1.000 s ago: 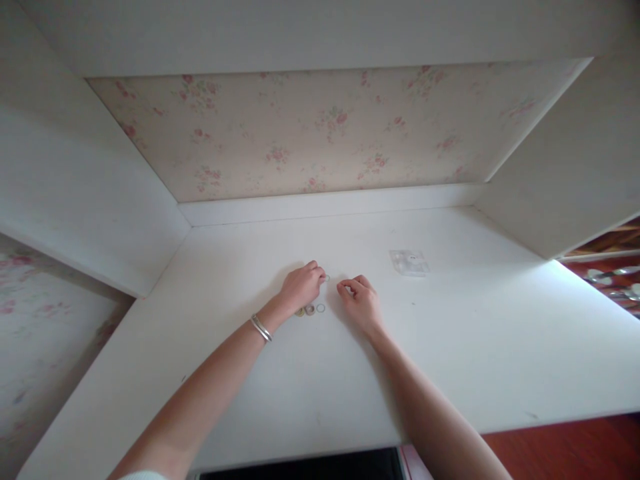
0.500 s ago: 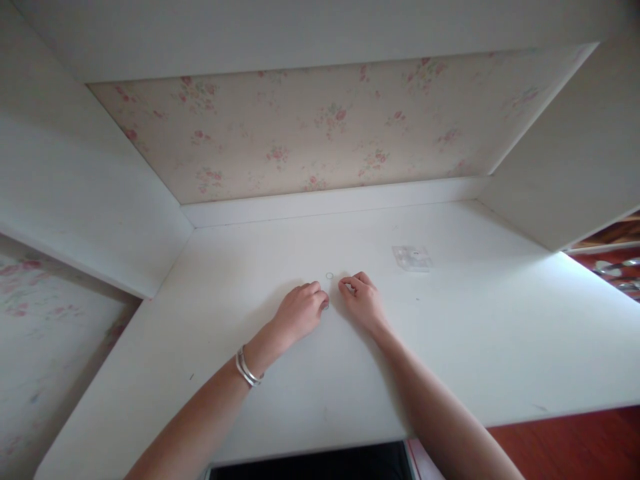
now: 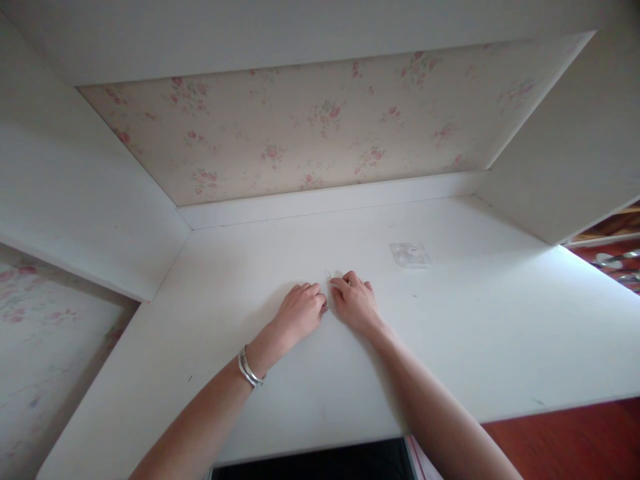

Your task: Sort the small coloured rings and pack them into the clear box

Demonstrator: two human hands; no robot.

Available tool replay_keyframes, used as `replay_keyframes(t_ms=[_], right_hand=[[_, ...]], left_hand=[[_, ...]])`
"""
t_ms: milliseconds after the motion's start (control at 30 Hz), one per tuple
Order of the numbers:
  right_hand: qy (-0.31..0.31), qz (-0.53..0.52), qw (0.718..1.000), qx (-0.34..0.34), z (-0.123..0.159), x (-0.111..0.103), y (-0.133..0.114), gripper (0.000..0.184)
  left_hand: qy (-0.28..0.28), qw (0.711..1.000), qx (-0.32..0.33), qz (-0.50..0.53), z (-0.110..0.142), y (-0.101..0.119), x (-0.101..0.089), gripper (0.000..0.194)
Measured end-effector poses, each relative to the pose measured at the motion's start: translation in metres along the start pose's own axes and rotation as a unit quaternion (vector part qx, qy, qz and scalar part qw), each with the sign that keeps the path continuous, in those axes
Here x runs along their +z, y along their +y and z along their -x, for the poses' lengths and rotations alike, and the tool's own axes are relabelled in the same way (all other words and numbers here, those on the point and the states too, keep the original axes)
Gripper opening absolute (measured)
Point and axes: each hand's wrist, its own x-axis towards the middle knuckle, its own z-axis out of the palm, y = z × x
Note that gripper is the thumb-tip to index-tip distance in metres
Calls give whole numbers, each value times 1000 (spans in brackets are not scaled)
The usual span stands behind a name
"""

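Both arms reach out from the near edge of the white tabletop [image 3: 450, 347] to its middle. A silver bracelet [image 3: 249, 368] sits on the left wrist. The left hand [image 3: 300, 312] lies knuckles up with its fingers curled under; I cannot tell if they hold anything. The right hand [image 3: 356, 303] rests just beside it, fingers bent, tips touching a tiny ring [image 3: 327, 273], as if to pinch it. Farther back, toward the right, lies a small clear bag [image 3: 410, 254].
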Motion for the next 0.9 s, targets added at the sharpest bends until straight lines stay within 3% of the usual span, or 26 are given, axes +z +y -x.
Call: replay_keyframes(t_ms=[167, 333, 500, 700, 900], right_hand=[[14, -17, 1000, 12, 0, 2, 3, 27], [8, 0, 1000, 5, 0, 1, -1, 40], [-6, 21, 1000, 12, -4, 1, -6, 41], [18, 9, 1000, 16, -8, 4, 0, 32], [12, -29, 999, -16, -9, 10, 8, 27]], left_hand=[[-3, 1000, 0, 1, 0, 0, 0, 22], [-1, 1000, 1, 19, 3, 0, -1, 21], [37, 996, -16, 81, 7, -8, -11, 25], [133, 962, -133, 196, 27, -43, -18, 27], [161, 906, -258, 294, 52, -72, 4, 31]])
